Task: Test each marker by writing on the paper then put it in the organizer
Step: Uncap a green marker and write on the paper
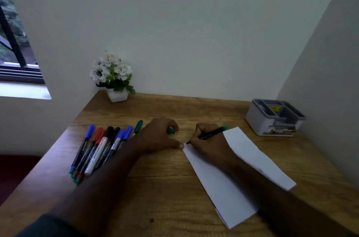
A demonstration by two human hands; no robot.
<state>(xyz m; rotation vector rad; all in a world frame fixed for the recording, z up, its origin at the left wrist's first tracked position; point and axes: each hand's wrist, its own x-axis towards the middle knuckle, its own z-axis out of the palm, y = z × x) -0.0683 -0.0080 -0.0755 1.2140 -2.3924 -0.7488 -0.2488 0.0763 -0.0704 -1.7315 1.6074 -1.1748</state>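
Wedged into a white-walled corner, the wooden bench (155, 188) keeps the organizer (272, 122) within reach while the right hand (209, 139) clamps its fingers on a green marker (215, 132), tip at the paper (242, 168), whose corner the left hand (157, 137) pins, fingers curled round the green cap (171, 131).

The right hand (208, 139) hides the marker (213, 132) tip; organizer (274, 117) label unreadable.

desk (155, 178): grained matt wood | paper (252, 151): white, matt | organizer (258, 120): smooth grey plastic
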